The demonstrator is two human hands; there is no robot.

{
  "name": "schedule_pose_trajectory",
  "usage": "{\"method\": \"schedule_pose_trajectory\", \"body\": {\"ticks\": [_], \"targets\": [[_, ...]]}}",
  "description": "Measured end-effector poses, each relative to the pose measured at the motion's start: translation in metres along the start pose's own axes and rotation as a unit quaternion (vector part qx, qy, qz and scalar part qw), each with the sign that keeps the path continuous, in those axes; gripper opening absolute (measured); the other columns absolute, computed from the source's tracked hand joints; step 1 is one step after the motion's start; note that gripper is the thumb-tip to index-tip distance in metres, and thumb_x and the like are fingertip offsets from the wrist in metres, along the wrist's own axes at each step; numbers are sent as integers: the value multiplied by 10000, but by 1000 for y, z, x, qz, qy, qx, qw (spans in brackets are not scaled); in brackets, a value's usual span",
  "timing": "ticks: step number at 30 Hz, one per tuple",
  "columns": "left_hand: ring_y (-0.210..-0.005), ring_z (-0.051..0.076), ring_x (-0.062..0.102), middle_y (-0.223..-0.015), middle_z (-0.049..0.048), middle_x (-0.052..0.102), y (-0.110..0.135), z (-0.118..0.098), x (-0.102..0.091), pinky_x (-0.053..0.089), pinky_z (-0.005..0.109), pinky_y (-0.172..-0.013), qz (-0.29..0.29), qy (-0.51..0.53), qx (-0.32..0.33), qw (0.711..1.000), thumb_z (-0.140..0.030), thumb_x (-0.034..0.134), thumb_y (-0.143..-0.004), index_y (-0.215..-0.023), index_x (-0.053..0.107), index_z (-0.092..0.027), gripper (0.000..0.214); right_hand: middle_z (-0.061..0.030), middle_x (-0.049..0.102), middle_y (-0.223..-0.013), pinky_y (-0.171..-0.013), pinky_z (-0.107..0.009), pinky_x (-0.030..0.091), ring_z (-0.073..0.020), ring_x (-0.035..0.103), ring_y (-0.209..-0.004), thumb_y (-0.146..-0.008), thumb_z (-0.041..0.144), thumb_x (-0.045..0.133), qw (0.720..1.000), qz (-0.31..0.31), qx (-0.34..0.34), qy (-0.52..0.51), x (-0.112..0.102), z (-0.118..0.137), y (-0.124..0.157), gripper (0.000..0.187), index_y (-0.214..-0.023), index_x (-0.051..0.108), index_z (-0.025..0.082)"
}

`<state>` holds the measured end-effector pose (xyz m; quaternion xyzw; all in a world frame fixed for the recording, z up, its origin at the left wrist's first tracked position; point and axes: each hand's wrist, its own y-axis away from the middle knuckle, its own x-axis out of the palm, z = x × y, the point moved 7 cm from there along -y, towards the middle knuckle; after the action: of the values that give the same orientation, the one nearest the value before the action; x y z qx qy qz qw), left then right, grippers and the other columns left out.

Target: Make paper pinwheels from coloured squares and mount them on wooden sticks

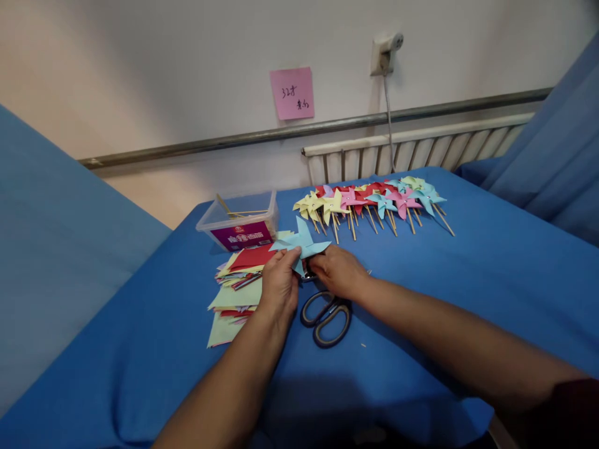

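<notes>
My left hand (pixel 279 284) and my right hand (pixel 337 272) are both closed on a light blue paper pinwheel (pixel 302 244), held just above the blue table cloth (pixel 444 274). The folded points of the pinwheel stick up past my fingers. Grey-handled scissors (pixel 326 317) lie on the cloth right under my hands, blades hidden by them. A messy pile of coloured paper squares (pixel 236 288) lies beside my left hand.
A row of finished pinwheels on wooden sticks (pixel 374 202) lies at the far side of the table. A clear plastic box with sticks (pixel 239 221) stands behind the paper pile. A radiator (pixel 421 149) and a pink note (pixel 292 93) are on the wall.
</notes>
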<state>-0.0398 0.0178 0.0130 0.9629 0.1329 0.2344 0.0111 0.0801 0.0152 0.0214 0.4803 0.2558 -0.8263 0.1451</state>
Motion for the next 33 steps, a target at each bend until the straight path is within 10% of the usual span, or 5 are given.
{"method": "schedule_pose_trajectory", "body": {"ticks": [14, 33], "targets": [[-521, 108, 553, -605, -14, 639, 2, 2, 2, 427, 242, -539, 14, 2, -24, 1000, -245, 818, -557, -693, 657, -132, 238, -136, 716, -1073, -787, -340, 494, -265, 674, -967, -871, 127, 444, 991, 95, 39, 86, 9, 8, -14, 323, -1086, 678, 179], [-565, 101, 560, -612, -12, 623, 0, 3, 1, 460, 221, -586, 23, -5, -31, 999, -223, 829, -559, -666, 642, -125, 237, -78, 672, -1096, -838, -270, 436, -195, 614, -1004, -907, 237, 470, 998, -1, 47, -29, 0, -9, -9, 235, -1057, 648, 200]]}}
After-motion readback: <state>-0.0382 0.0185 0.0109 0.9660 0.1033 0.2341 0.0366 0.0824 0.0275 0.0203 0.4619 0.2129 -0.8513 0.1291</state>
